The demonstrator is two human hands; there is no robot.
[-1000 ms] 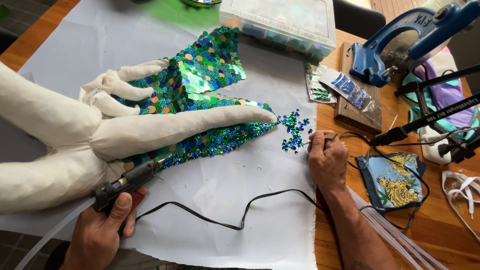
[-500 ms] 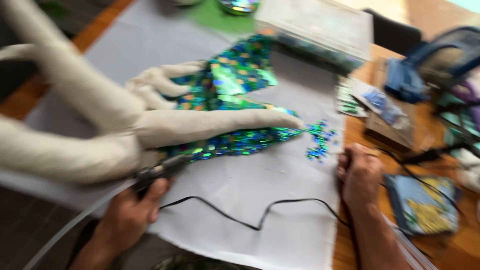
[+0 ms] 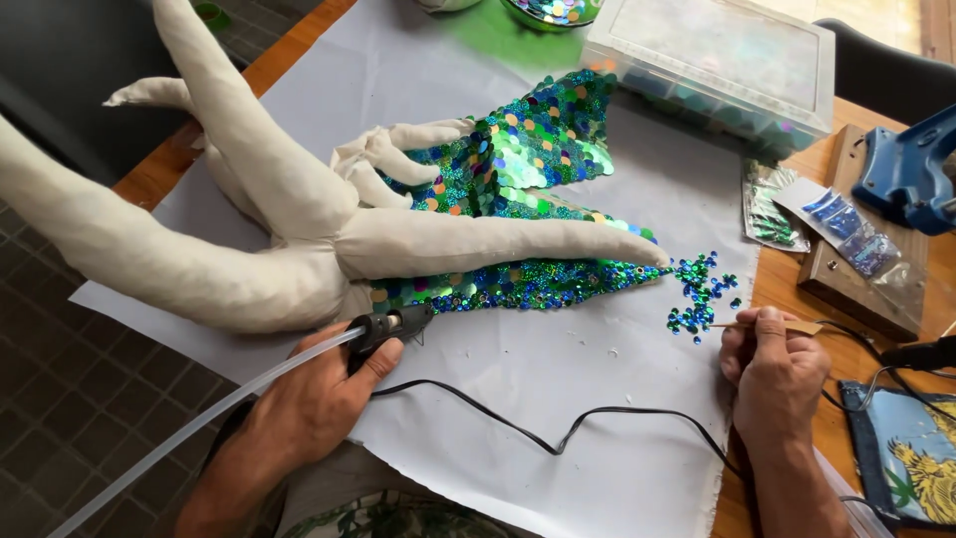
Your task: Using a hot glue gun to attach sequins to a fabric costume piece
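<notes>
Left hand holds glue gun, nozzle pointing right.

stuffed figure on sequin fabric on paper sheet, loose sequins right of fabric, lidded box behind, cord in front

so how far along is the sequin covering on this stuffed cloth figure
Done: the fanned green-blue sequinned tail looks fully covered. In hand: the left hand holds a black glue gun at the tail's lower edge; the right hand holds a thin stick beside loose blue-green sequins. Left: the cream fabric limbs are bare.
</notes>
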